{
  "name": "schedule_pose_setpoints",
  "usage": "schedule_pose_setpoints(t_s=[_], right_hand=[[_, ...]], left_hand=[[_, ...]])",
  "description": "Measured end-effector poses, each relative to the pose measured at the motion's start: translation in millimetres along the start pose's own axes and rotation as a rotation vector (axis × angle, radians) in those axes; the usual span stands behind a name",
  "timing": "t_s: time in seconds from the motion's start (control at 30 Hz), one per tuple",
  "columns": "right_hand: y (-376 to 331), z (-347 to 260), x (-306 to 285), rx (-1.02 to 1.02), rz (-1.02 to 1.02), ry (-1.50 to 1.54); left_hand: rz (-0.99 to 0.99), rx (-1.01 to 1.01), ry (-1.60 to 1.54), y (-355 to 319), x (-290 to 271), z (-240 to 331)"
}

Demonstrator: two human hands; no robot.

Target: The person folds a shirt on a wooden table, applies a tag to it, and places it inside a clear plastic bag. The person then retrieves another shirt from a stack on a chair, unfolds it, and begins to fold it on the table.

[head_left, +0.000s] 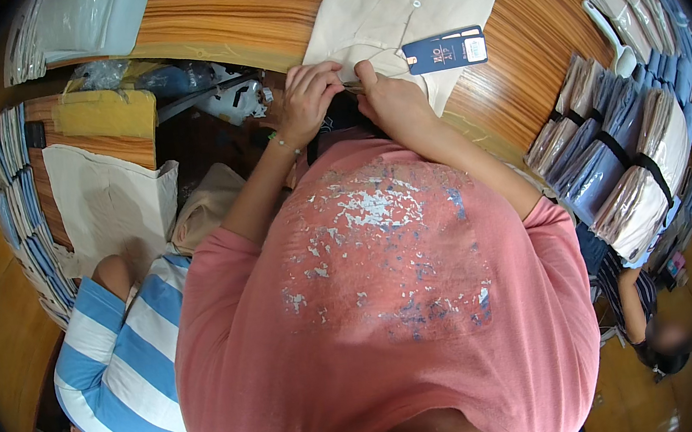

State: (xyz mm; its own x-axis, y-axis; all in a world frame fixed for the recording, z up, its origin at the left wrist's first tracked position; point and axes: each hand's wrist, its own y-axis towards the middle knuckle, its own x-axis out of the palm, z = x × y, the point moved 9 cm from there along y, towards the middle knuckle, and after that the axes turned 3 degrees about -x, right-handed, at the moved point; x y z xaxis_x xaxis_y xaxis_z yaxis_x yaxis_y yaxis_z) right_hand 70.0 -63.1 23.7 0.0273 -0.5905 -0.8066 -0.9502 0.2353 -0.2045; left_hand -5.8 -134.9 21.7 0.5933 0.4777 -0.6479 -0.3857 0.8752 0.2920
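A cream button-front shirt [373, 8] lies on the wood-grain table, its collar end toward me at the table's near edge. My left hand [308, 105] is closed in a pinch on the collar edge. Close beside it, my right hand [397, 99] also grips the collar, thumb on top. What lies between the fingertips is partly hidden. A dark blue hang tag [445, 51] with a white sticker rests on the shirt, just beyond my right hand.
Bagged folded shirts [586, 146], some in black straps, are stacked at right near a white long-handled tool [612, 41]. Clear plastic bags [86, 28] lie upper left. A person in a striped shirt [135, 351] sits left by a cream cloth [109, 200]; another person is lower right.
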Motion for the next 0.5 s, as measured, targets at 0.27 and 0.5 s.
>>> schedule_pose_setpoints(t_s=[0.27,0.5], right_hand=[[-1,1,-6,-0.022,0.044,0.034],[5,-1,0,-0.007,-0.001,0.042]], left_hand=[[0.045,-0.022,-0.035,-1,-2,-1],[0.058,-0.029,-0.043,-4,0,-5]])
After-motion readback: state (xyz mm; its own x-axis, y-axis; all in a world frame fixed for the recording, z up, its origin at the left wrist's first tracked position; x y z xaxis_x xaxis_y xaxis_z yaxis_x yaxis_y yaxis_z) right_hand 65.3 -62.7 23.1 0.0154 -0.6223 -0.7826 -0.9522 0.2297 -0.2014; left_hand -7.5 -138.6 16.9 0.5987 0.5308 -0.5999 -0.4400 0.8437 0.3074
